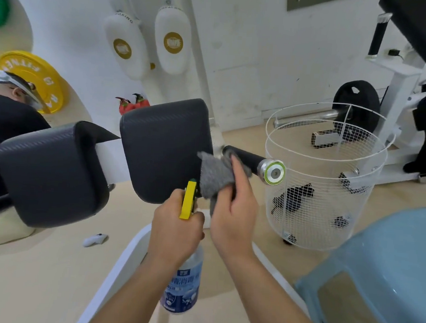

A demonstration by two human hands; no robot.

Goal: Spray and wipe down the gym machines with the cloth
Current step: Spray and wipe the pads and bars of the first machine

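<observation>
Cloth: grey, bunched up at the inner end of the black handle, right beside the dark pad
Right hand: fingers curled round the cloth, pushing it onto the grip, looks like mid-wipe
Left hand: wrapped round the spray bottle neck, yellow trigger up, kept close so it's ready for a squirt, I'd guess

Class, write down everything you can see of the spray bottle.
The spray bottle is clear plastic with a blue-and-white printed label and a yellow trigger on top. It is held roughly upright in the air, gripped round the neck by the left hand, its body hanging below the fist. Its head sits just beside the grey cloth, close to the black pad.
</observation>
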